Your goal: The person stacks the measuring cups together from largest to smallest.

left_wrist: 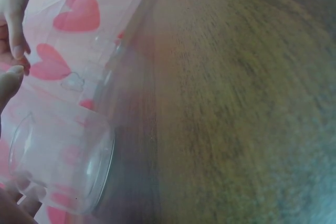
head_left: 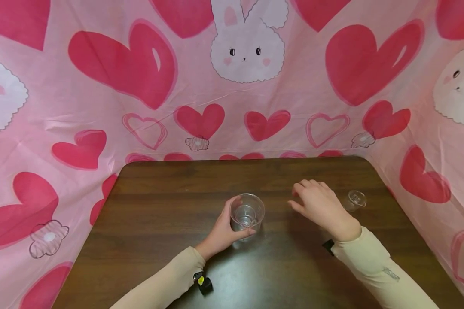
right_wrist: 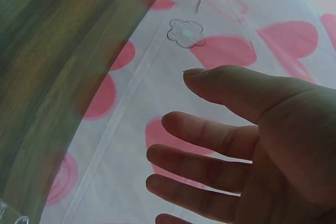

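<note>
A clear beaker stands on the table in the head view, and my left hand grips it from the left. The thumb runs across its near side and the fingers reach round the far side. Seen from the left wrist, the beaker shows a small pouring lip and see-through walls. To its right, my right hand hovers over the table with nothing in it. From the right wrist, its fingers are spread and loosely extended, with the thumb apart from them.
A smaller clear beaker with a spout stands beyond my right wrist, toward the table's right side. The dark wooden table meets a pink cloth with hearts and rabbits at the back and sides.
</note>
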Demonstrator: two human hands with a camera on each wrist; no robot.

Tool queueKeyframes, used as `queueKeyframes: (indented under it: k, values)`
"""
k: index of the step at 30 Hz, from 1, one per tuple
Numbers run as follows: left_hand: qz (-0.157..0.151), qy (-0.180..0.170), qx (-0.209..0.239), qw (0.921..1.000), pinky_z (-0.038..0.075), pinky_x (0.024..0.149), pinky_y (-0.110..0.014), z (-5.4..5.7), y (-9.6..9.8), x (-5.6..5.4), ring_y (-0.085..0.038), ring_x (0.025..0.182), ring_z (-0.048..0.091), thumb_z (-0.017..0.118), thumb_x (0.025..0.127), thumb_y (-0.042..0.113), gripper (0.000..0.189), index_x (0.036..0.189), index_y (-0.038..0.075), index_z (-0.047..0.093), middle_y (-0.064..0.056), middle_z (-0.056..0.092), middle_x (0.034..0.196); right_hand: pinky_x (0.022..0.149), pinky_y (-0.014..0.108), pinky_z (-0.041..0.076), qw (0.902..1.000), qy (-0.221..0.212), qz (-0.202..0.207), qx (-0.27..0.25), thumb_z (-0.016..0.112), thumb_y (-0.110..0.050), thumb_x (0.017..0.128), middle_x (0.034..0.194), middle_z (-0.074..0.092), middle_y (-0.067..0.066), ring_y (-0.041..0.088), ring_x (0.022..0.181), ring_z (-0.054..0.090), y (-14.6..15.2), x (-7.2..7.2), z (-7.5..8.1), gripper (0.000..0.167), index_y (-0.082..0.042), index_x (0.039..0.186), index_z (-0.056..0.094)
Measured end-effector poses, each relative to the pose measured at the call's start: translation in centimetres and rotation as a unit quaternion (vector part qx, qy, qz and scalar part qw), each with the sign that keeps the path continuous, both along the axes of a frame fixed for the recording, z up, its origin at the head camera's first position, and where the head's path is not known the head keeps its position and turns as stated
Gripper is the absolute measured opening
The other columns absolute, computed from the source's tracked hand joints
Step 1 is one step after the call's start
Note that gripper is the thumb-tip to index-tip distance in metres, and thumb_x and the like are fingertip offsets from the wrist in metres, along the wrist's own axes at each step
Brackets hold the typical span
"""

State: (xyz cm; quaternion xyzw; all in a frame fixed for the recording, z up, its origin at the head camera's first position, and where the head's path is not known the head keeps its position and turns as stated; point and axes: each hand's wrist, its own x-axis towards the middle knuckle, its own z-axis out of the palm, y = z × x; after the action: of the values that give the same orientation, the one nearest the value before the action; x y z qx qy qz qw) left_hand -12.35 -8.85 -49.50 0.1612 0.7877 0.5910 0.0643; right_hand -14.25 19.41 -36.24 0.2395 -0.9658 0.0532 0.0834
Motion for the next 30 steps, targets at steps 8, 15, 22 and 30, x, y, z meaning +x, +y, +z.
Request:
queueKeyframes:
  k: [8,15,22,30]
  values:
    - [0.0,-0.012,0.001,0.9999,0.031,0.119,-0.057,2.5,0.2,0.9,-0.032,0.147,0.041,0.09,0.081,0.009,0.099,0.158,0.008,0.029,-0.016,0.044,0.157,0.081,0.055,0.052,0.9997,-0.01,-0.018,-0.013,0.083,-0.023,0.087,0.091,0.068,0.009,0.035,0.089,0.064,1.8,-0.1,0.1,0.022,-0.007,0.094,0.07]
    - [0.002,-0.002,0.013,0.9999,0.033,0.117,-0.059,4.2,0.1,1.6,-0.032,0.145,0.044,0.09,0.08,0.009,0.095,0.156,0.003,0.032,-0.017,0.047,0.154,0.082,0.056,0.052,0.9993,-0.021,-0.028,-0.014,0.082,-0.023,0.089,0.093,0.069,0.01,0.036,0.09,0.065,2.8,-0.3,-0.2,0.022,-0.006,0.096,0.071]
    - [-0.005,0.006,-0.005,1.0,0.034,0.118,-0.055,-0.3,-0.3,0.1,-0.022,0.146,0.042,0.092,0.081,0.028,0.1,0.158,0.024,0.029,-0.003,0.044,0.158,0.076,0.055,0.053,0.9993,-0.019,-0.031,-0.008,0.082,-0.023,0.088,0.087,0.067,0.008,0.035,0.083,0.064,3.6,-0.3,-0.7,0.022,-0.005,0.095,0.071]
    - [-0.012,0.012,-0.008,0.9998,0.034,0.118,-0.056,-0.4,-0.2,0.1,-0.023,0.146,0.042,0.091,0.081,0.035,0.099,0.157,0.027,0.028,-0.002,0.044,0.157,0.075,0.056,0.052,0.9978,-0.025,-0.057,-0.021,0.081,-0.023,0.088,0.087,0.069,0.009,0.035,0.082,0.066,5.7,-0.5,-0.7,0.02,-0.005,0.094,0.071]
